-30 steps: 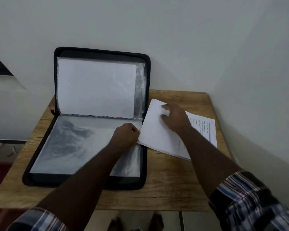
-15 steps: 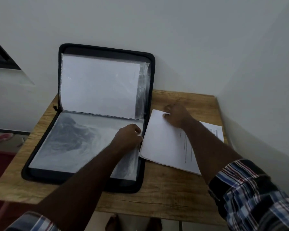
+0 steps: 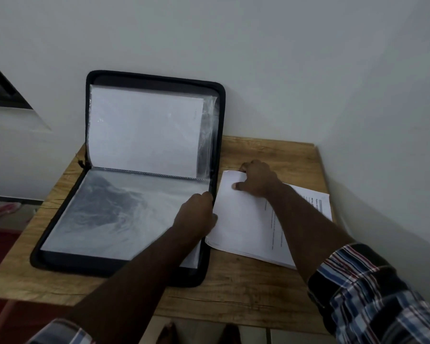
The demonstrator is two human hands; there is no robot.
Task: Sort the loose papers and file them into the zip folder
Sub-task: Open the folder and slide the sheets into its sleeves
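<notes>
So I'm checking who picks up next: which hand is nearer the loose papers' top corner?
Right. The right hand grips that corner of the loose papers; the left hand holds a sleeve edge of the zip folder, beside the papers' left edge.

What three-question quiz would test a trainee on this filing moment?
1. True or false: the zip folder lies open, its upper half propped against the wall.
2. Which hand rests on the stack of loose papers? A) left B) right C) neither
3. Fill in: the left hand is at the folder's ____ edge, on the lower plastic sleeve.

Key: 1 true; 2 B, the right hand, at the stack's far corner; 3 right.
</notes>
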